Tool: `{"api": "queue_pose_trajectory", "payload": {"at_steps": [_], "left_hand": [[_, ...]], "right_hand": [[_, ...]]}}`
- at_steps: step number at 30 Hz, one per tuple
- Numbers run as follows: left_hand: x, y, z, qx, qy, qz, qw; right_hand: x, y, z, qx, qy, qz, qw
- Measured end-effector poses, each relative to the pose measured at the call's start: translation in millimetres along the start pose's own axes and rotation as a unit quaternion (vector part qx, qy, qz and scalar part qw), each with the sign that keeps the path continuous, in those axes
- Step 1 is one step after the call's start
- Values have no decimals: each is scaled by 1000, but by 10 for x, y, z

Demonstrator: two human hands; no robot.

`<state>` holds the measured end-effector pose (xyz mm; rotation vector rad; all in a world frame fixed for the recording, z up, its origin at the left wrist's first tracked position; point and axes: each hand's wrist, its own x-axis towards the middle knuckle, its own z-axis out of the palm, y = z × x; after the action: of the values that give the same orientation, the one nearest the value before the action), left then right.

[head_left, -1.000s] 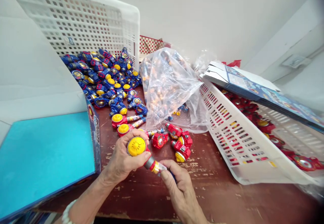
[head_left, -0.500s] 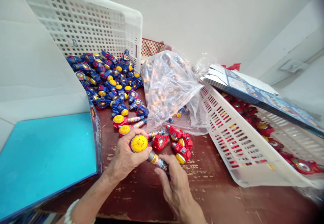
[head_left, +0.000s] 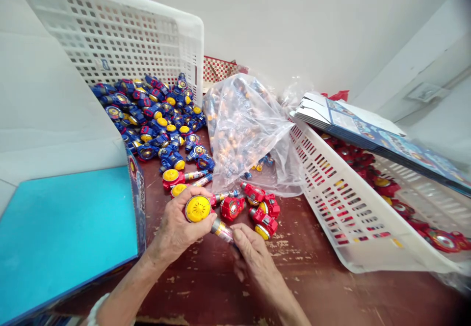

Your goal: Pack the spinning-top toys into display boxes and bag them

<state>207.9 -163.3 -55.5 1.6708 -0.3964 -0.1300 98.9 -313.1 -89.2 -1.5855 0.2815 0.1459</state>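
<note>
My left hand (head_left: 182, 228) is wrapped round a toy with a round yellow disc (head_left: 198, 209) facing up. From its grey neck a printed clear tube (head_left: 223, 230) points to the lower right. The thumb and fingers of my right hand (head_left: 253, 252) are closed on the tube's far end. Just beyond my hands lie red toys with tubes attached, one of them (head_left: 171, 176) at the left. Right of these sit several red toys without tubes, among them one (head_left: 232, 208) with its patterned face up.
Blue toys (head_left: 158, 115) are heaped by a tipped white basket (head_left: 140, 26). A clear plastic bag (head_left: 250, 124) holds many small tubes. At the right, a white basket (head_left: 324, 203) of red toys carries flat printed cartons (head_left: 368, 129). A box with a turquoise panel (head_left: 73, 232) stands left.
My right hand has turned on the tube's end, its fingers now in a different position. Both hands and the toy have shifted slightly left in view.
</note>
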Motion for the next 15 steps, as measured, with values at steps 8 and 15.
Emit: {"api": "queue_pose_trajectory", "payload": {"at_steps": [8, 15], "left_hand": [[34, -45, -11, -5, -8, 2, 1000], [327, -182, -85, 78, 143, 17, 986]], "right_hand": [[37, -61, -5, -154, 41, -102, 982], [452, -522, -425, -360, 146, -190, 902]]}}
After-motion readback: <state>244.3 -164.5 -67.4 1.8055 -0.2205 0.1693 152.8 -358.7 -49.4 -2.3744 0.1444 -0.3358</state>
